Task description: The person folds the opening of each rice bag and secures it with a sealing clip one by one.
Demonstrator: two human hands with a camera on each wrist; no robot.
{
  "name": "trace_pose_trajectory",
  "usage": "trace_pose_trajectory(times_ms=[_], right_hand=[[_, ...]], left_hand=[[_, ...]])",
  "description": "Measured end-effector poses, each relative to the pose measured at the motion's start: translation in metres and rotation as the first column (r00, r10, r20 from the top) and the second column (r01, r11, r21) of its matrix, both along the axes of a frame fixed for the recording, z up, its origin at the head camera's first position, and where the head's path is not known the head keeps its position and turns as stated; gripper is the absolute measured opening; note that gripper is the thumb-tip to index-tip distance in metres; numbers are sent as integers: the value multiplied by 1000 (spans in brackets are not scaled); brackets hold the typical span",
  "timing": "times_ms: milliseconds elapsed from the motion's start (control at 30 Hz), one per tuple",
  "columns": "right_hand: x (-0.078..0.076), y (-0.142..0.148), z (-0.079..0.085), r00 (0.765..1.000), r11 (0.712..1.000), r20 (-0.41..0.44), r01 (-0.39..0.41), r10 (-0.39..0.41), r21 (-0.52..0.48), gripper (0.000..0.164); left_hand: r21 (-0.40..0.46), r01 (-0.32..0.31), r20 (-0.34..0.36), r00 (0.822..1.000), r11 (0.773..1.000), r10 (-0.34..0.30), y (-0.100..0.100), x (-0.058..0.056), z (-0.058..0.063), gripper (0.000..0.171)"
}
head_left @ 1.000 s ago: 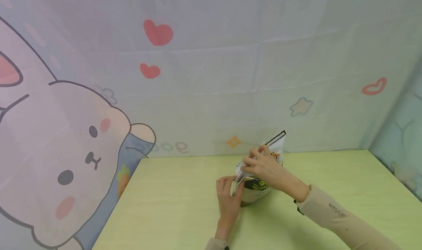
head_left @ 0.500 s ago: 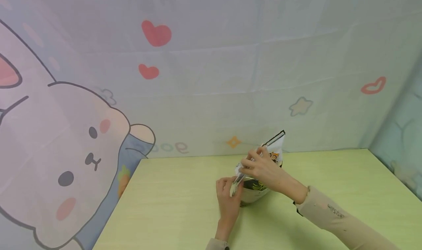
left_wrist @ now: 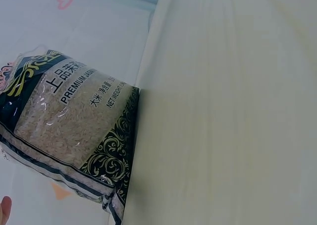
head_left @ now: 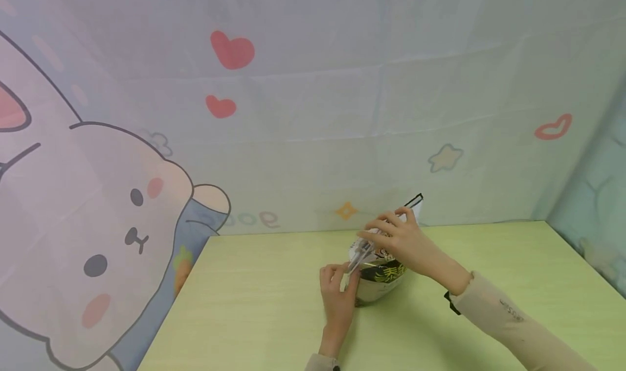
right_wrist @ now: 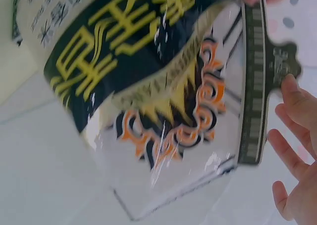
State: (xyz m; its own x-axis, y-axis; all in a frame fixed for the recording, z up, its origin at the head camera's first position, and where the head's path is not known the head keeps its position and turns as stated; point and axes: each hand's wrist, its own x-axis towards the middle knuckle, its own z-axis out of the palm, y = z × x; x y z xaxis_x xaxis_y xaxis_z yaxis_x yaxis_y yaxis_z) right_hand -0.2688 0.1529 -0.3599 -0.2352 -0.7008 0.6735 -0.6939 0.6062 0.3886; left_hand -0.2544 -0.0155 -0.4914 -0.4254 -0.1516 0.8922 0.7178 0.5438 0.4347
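A clear-windowed rice bag [head_left: 379,281] with black, yellow and white print stands tilted on the table; its grains show in the left wrist view. Along its upper edge lies a dark, flat bag clip [right_wrist: 253,96] with a shaped tab at its middle. My left hand [head_left: 338,295] pinches the clip's near end together with the bag's edge. My right hand [head_left: 408,245] reaches over the bag from the right. In the right wrist view, one of its fingertips lies on the clip's tab and the other fingers are spread below it.
The light yellow-green table [head_left: 254,306] extends around the bag. A cloth backdrop [head_left: 313,115] printed with hearts, stars and a large rabbit hangs behind the table's far edge.
My right hand has shifted to the right and slightly up along the bag's upper edge, showing more of the dark print. My left hand and the bag stay almost in place.
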Motion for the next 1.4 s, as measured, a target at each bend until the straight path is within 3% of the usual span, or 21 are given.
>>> trace_pose_trajectory(times_ms=[333,533,900,1133,1267,1367,1400], right_hand=[[-11,22,8,996,996,64,61,-56,-65,43],[-17,27,9,996,995,70,68,-63,-76,33],[-22,30,2,985,982,170,9,24,-191,28],[-21,28,-1,983,976,185,23,17,-214,28],[-21,27,-1,986,975,168,32,5,-220,11],[-22,25,-2,987,974,158,47,-12,-223,33],[-22,25,-2,988,973,156,53,-18,-224,33]], left_hand=[[-13,-18,26,999,1000,18,-3,1,-1,22],[-14,7,22,1000,1000,-6,-6,1,-2,20],[-27,-8,20,1000,1000,8,-6,1,-1,13],[-42,-9,-8,1000,999,8,-6,1,0,12],[-51,-6,-8,1000,999,6,-7,1,2,12],[-59,-2,-9,1000,998,1,-7,1,3,12],[-62,0,-10,1000,998,-1,-8,1,3,12]])
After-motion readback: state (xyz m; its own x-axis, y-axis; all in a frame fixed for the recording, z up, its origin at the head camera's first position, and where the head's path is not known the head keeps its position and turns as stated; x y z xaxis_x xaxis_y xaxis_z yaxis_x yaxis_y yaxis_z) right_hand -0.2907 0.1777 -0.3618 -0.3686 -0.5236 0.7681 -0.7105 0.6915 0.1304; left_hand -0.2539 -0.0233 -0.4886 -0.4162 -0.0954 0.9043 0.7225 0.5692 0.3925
